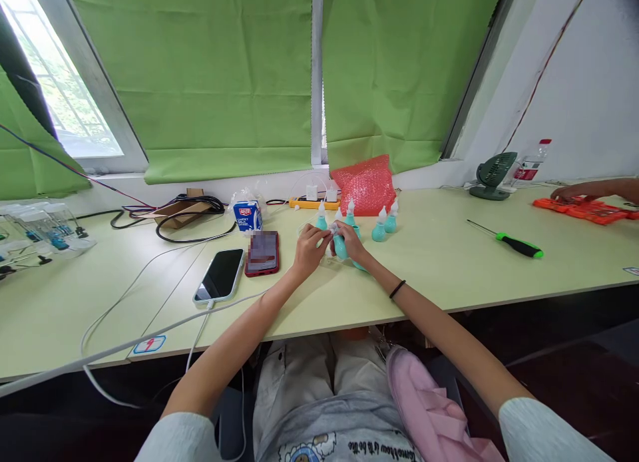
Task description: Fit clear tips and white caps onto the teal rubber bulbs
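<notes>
Teal bottle [341,247], long axis slanting, top toward left hand [310,250] (grip unclear); right hand [353,243] clasps it.

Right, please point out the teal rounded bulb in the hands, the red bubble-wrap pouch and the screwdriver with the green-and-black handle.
Teal rounded bulb [341,248]: head view, on its body.
Red bubble-wrap pouch [364,187]: head view, on its front.
Green-and-black screwdriver [517,243]: head view, on its handle.

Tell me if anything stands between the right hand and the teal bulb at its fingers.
Nothing visible does: the right hand grips the teal bulb directly. The left hand is at the whitish piece beside it, not in between.
</notes>
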### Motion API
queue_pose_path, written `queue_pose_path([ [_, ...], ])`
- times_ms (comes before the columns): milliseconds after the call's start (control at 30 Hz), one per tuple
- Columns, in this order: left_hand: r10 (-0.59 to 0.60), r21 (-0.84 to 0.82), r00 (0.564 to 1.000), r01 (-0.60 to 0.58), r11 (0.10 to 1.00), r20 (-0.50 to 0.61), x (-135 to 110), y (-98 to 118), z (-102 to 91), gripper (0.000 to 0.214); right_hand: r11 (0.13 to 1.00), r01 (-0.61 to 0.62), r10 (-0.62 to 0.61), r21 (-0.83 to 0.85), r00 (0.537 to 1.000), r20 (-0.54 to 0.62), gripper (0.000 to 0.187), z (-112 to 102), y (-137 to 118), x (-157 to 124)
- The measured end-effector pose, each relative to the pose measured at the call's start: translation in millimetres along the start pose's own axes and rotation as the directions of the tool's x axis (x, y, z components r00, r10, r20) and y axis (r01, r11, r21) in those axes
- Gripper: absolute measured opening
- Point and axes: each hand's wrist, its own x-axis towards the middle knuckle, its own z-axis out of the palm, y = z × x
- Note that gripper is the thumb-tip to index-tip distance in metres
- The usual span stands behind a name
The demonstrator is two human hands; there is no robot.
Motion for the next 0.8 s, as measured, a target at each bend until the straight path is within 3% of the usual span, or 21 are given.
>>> queue_pose_path([
  [167, 0.079, 0.017, 0.997, -0.079, 0.997, 0.008, -0.4, -0.9, -0.1, 0.015, 1.000, -0.016, 0.016, 0.003, 1.000, 0.013, 0.008, 0.9, 1.9, 0.7],
  [367, 0.084, 0.042, 0.996, -0.085, 0.995, 0.026, 0.3, 2.8, -1.0, 0.014, 1.000, -0.022, 0.022, -0.010, 1.000, 0.021, 0.006, -0.3, 4.6, 1.2],
  [800, -0.109, 0.008, 0.994, 0.109, 0.994, 0.023, -0.3, 6.3, 3.1, 0.006, 0.997, -0.018, 0.016, -0.073, 1.000, -0.024, 0.009, -4.5, 7.6, 5.5],
])
